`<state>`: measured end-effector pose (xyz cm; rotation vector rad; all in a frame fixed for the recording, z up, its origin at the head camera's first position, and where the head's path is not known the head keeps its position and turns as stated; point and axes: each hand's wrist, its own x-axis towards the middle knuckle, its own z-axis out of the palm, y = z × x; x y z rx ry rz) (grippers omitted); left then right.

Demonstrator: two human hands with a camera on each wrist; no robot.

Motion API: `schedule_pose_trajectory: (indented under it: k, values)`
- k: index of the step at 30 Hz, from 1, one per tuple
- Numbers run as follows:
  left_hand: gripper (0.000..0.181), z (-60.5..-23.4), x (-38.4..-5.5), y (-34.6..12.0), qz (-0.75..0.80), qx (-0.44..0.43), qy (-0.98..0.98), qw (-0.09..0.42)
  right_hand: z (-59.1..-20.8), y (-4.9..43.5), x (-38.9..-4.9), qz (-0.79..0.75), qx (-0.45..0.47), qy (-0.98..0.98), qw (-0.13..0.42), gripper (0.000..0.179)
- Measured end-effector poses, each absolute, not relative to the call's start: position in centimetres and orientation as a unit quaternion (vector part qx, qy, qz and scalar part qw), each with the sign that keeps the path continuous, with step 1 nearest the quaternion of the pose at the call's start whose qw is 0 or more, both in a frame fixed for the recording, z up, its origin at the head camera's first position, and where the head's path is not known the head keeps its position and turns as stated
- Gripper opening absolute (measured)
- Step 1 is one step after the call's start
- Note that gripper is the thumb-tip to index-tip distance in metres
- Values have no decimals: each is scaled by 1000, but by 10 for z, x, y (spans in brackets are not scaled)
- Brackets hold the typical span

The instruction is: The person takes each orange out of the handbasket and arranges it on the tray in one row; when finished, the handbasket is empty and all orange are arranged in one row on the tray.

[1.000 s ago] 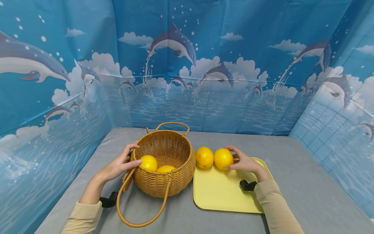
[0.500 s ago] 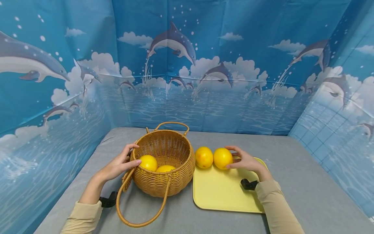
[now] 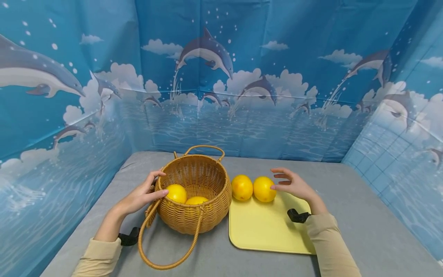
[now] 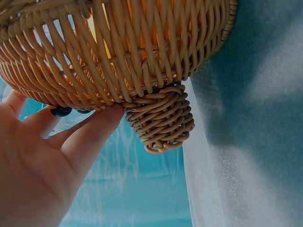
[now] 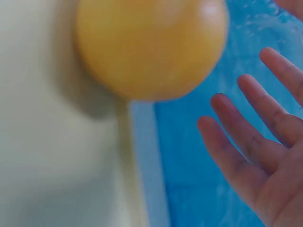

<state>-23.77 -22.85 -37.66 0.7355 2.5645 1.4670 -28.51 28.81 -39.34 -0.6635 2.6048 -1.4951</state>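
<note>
A brown wicker basket [image 3: 211, 215] stands left of centre with two round, yellow-orange oranges inside, one orange [image 3: 177, 193] by the left wall and another orange [image 3: 196, 200] partly hidden by the front rim. My left hand [image 3: 140, 196] rests on the basket's left rim, thumb and fingers straight; some fingertips are hidden in the left wrist view. Two more oranges sit side by side at the yellow tray's [image 3: 270, 227] back left: the left orange [image 3: 242, 187] and the right orange [image 3: 264, 189]. My right hand [image 3: 297, 186] is spread beside the right orange, thumb tip close to it.
One basket handle [image 3: 167, 266] lies toward me on the grey tabletop [image 3: 373, 215]; the other handle [image 3: 204, 146] stands at the back. A small woven part [image 4: 161, 120] hangs off the basket's left side. A dolphin-printed blue curtain [image 3: 242, 127] surrounds the table.
My right hand has loosened from the right orange, its fingers spreading and moving back to the right. The orange stays put. My left hand and the basket keep their place.
</note>
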Motion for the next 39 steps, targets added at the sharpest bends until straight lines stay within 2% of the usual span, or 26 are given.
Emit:
schedule_pose_trajectory:
  k: [7,19,39]
  values:
    - [52,-376,-237,-228,484,240,840,49,-364,266,-284,-480,-263,837,-3,46]
    - [52,-378,-236,-228,486,237,840,46,-310,197,-299,-439,-344,830,21,38]
    - [51,-378,-236,-228,487,242,838,45,-302,98,-329,-374,-469,788,137,44]
